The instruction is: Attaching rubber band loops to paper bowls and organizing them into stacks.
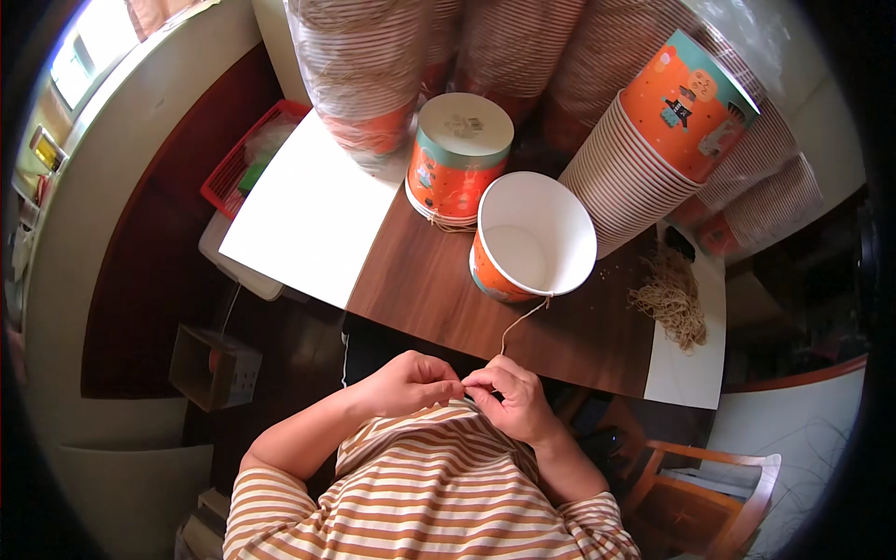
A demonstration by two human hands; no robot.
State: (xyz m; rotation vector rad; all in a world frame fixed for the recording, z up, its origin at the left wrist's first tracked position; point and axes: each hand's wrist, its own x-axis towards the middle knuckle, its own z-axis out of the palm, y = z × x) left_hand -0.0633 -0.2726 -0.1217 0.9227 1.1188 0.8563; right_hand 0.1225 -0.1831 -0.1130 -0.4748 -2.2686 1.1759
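Note:
In front of my body, both hands meet with their fingertips pinched together. A thin beige string (516, 324) runs from the near rim of an open paper bucket (534, 233) down to my right hand (511, 397), which grips it. My left hand (418, 385) is closed at the fingertips against the right one; what it pinches is too small to make out. The bucket stands upright on the table, white inside and orange with teal outside. Just behind it to the left, several similar buckets (459, 168) stand stacked upside down, with string at the lowest rim.
A tall leaning stack of buckets (644, 149) and plastic-wrapped stacks (364, 75) fill the table's back. A tangled bundle of string (674, 303) lies at the right of the brown and white table (420, 289). A red basket (224, 182), cardboard box (215, 369) and wooden chair (695, 485) stand around.

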